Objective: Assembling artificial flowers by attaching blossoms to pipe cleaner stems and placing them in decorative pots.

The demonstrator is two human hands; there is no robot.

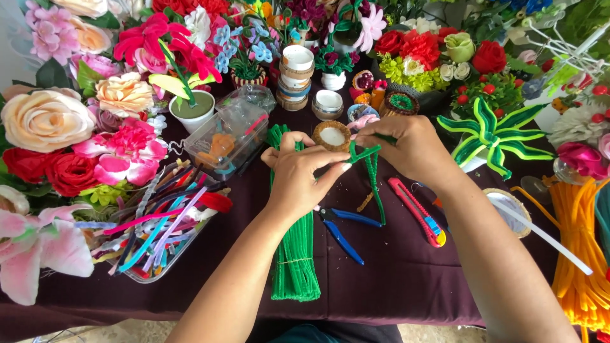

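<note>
My left hand (298,174) and my right hand (406,149) meet over the middle of the table, both pinching a twisted piece of green pipe cleaners (370,171) whose stems hang down between them. A thick bundle of green pipe cleaners (293,254) lies under my left forearm. Blue-handled pliers (343,232) rest just below the hands. A red utility knife (419,213) lies beside my right wrist.
A dark cloth (394,273) covers the table. A clear tray of mixed coloured pipe cleaners (159,225) sits left, a clear plastic box (225,136) behind it. Artificial flowers ring the back and left. Orange pipe cleaners (581,254) lie at right, a green leafy piece (489,133) beyond.
</note>
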